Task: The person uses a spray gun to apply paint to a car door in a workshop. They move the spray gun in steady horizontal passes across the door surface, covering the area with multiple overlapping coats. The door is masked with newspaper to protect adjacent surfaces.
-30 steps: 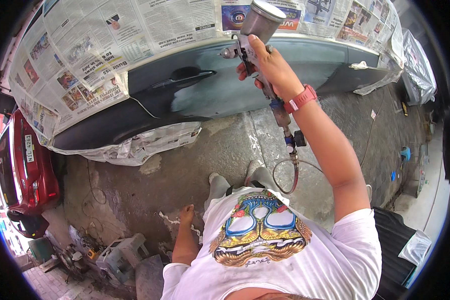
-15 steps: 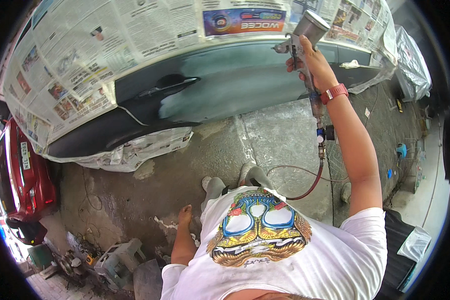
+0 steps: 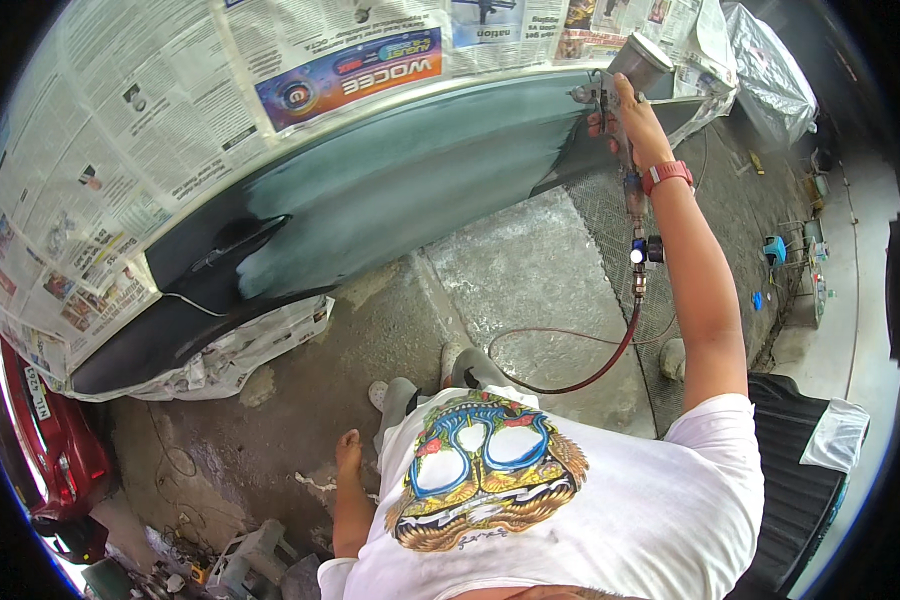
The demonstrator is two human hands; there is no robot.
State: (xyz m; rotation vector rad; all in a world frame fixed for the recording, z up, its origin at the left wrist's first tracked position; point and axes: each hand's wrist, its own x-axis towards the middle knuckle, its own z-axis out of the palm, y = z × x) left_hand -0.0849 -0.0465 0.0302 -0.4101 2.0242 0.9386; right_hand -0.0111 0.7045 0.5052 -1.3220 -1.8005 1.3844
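Note:
My right hand (image 3: 644, 132) is wrapped round the grip of a spray gun (image 3: 642, 62), out at the end of my stretched arm. The gun has a metal cup on top, and its nozzle points left along the car's side. Beside it is the car body panel (image 3: 400, 185), grey-green in the middle and black toward the door handle (image 3: 240, 240). A gauge (image 3: 654, 249) and a dark red hose (image 3: 625, 345) hang below the grip. My left hand (image 3: 348, 450) hangs low at my side, away from the car; its fingers are too small and turned away to read.
Newspaper masking (image 3: 190, 120) covers the car's upper part. A red car (image 3: 55, 430) stands at the left. Plastic sheeting (image 3: 770, 75) drapes something at the far right. The hose loops over the concrete floor (image 3: 530, 270). A grey stool-like object (image 3: 255, 560) and clutter lie lower left.
My view has shifted and turned, so the panel now lies more tilted. The spray gun has moved right along the panel toward its far right end, still in my right hand.

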